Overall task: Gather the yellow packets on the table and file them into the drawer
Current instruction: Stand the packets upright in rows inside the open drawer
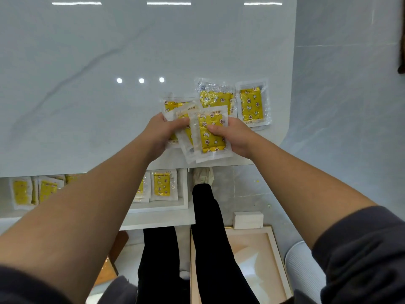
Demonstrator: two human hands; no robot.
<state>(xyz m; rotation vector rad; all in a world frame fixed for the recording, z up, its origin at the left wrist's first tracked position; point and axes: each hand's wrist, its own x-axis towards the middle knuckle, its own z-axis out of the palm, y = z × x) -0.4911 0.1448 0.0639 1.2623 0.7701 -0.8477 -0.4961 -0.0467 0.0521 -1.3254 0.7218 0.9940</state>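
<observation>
No legible text, brand or number found. The yellow packets [211,137] carry a short printed line on the clear wrapper at one end, too small and blurred to read. No other lettering seen.

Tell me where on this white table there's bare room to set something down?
The table is bare everywhere left of the left hand and beyond the packets to its far edge. It is crowded at the near right corner, where both that hand and the right hand hold a bunch of packets, with loose packets just behind.
</observation>
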